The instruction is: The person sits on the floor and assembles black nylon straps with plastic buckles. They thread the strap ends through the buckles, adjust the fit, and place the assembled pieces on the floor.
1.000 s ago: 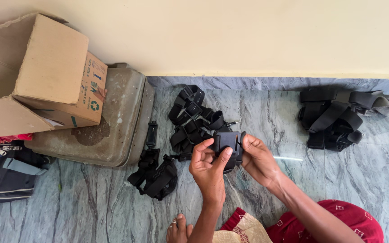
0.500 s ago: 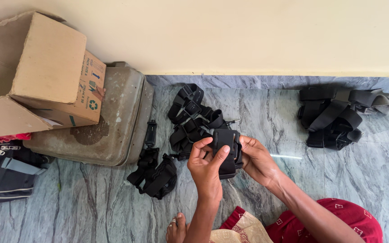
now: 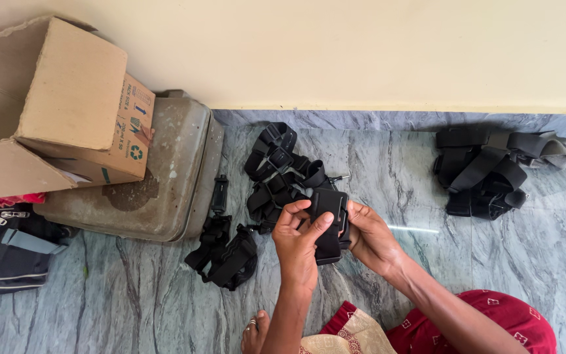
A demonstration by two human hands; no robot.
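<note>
A grey marble floor (image 3: 394, 164) runs up to a cream wall (image 3: 361, 52). Toward its left edge lies a worn grey suitcase (image 3: 165, 177) with an open cardboard box (image 3: 67, 111) resting on top; dark bags (image 3: 8, 255) sit below that. Near the right edge is a pile of black and grey straps (image 3: 492, 170). Mid-floor lies a tangle of black harness straps (image 3: 276, 170), with a smaller strap bundle (image 3: 227, 252) just left of it. In front of the tangle, a black rectangular clip mount (image 3: 329, 226) is held above the floor: the left hand (image 3: 299, 242) clasps its left side, thumb across the face, while the right hand (image 3: 371, 239) grips its right edge.
</note>
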